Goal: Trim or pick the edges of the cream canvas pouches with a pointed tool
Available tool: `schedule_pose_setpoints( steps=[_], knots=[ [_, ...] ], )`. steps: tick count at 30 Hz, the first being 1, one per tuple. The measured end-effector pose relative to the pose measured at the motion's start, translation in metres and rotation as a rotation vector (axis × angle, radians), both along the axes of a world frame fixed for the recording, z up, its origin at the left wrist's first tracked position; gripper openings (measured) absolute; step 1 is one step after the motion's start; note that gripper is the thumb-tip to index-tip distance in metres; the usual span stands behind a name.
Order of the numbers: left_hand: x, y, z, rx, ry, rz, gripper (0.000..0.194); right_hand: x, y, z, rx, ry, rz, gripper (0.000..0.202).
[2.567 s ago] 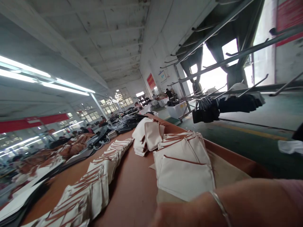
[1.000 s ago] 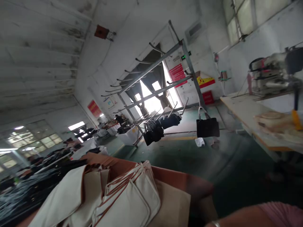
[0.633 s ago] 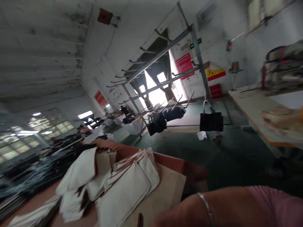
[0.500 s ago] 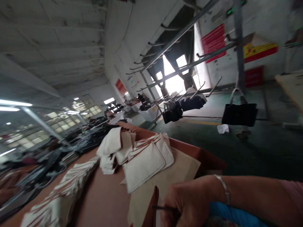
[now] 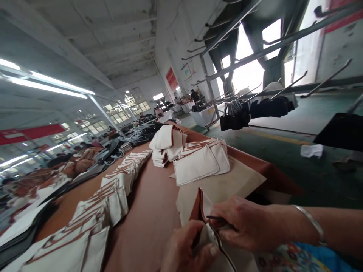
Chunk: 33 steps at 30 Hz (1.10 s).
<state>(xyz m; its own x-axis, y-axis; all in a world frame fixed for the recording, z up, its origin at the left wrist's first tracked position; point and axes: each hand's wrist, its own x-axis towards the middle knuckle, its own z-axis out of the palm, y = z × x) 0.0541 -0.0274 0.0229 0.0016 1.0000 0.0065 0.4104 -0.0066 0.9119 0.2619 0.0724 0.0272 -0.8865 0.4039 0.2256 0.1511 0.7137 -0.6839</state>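
Note:
A white pouch [image 5: 206, 236] with a brown inside and a dark zipper-like strip is held open at the bottom of the view. My left hand [image 5: 188, 245] pinches its near edge, thumb on top. Closed around a thin dark pointed tool [image 5: 218, 218], my right hand [image 5: 246, 223] rests against the pouch's other side. The tool's tip lies at the pouch opening; its kind is hidden by my fingers. Beyond my hands, a beige sheet [image 5: 246, 175] lies under a stack of white pouches [image 5: 195, 166] with brown edging.
The brown-covered table [image 5: 153, 211] carries a long row of overlapping white pouches [image 5: 113, 196] on the left. Dark straps and bags [image 5: 141, 132] lie farther back. On the right stands a metal rack [image 5: 244, 66] with hooks and black bags [image 5: 235, 117].
My view has swung to the right and down, so the table shows more fully. My left hand has come into view, gripping the pouch beside my right hand.

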Motion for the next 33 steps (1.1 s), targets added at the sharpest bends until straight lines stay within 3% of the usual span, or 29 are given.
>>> schedule_pose_setpoints(
  steps=[5, 11, 13, 17, 19, 27, 33],
  knots=[
    [0.004, 0.004, -0.001, -0.167, 0.021, 0.041, 0.058, 0.000, 0.000, 0.004, -0.016, 0.079, 0.030, 0.004],
    [0.006, 0.015, 0.001, -0.170, -0.097, 0.008, 0.052, 0.000, 0.008, 0.015, 0.094, 0.233, 0.094, 0.013],
    [0.009, 0.017, -0.001, -0.185, -0.178, -0.007, 0.051, 0.001, 0.012, 0.014, -0.103, 0.192, 0.067, 0.011],
    [0.014, 0.019, -0.010, -0.247, -0.329, 0.000, 0.052, 0.001, 0.025, 0.006, -0.829, -0.013, 0.029, 0.013],
    [0.016, 0.021, -0.013, -0.246, -0.329, 0.026, 0.051, 0.000, 0.030, 0.002, -0.990, -0.028, 0.048, 0.015],
    [0.023, 0.024, -0.007, -0.349, -0.513, 0.071, 0.044, 0.000, 0.027, -0.011, -1.082, 0.078, 0.020, 0.009],
    [0.022, 0.024, -0.008, -0.339, -0.530, 0.077, 0.045, 0.002, 0.026, -0.006, -1.066, 0.045, 0.025, 0.008]
  ],
)
